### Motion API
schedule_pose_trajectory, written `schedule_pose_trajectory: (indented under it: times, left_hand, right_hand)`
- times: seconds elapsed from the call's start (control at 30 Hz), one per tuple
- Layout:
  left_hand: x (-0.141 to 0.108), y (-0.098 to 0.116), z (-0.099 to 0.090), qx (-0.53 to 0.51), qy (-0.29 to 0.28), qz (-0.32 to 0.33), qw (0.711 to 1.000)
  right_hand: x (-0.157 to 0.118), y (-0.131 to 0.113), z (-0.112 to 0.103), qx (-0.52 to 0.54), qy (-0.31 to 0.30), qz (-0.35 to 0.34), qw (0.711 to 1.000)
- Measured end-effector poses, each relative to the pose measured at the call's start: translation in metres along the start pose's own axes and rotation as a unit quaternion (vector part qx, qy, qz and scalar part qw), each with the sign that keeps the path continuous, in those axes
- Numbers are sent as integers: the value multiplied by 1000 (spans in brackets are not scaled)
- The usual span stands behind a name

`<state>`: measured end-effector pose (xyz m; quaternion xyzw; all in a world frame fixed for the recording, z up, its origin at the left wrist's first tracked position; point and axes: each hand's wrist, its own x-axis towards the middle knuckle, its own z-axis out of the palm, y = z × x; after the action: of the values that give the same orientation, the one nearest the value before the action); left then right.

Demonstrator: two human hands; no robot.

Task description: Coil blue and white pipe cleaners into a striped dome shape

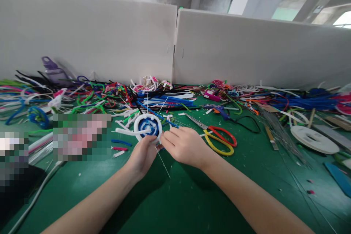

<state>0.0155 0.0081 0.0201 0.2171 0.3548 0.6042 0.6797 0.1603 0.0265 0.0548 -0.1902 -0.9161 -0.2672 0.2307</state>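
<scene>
A round coil of blue and white pipe cleaners, with a thick white outer ring, is held up over the green table. Several thin straight wires stick out around it, and a white fuzzy end points left. My left hand grips the coil's lower edge, thumb on its face. At the right rim, my right hand is closed in a pinch; its fingers hide what lies between them. Just right of that hand lie scissors with one red and one yellow handle, blades partly apart.
Pipe cleaners in many colours are heaped along the white partition. A purple bottle stands back left. Rightward lie a blue glue gun with black cord, loose wires and a white spool. A white cable crosses the left.
</scene>
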Motion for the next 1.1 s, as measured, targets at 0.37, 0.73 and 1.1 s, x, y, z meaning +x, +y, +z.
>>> schedule_pose_trajectory:
  times: [0.37,0.73,1.1]
  left_hand:
    - [2,-3,-6,-12,-48,22,999]
    - [-3,4,-5,-29,-37,-17,999]
    - [3,-14,-23,112,-39,91,989]
  right_hand:
    - [-1,-1,2,12,-19,41,999]
    - [-2,-14,12,79,-25,66,994]
    - [9,-25,4,363,-43,433,824]
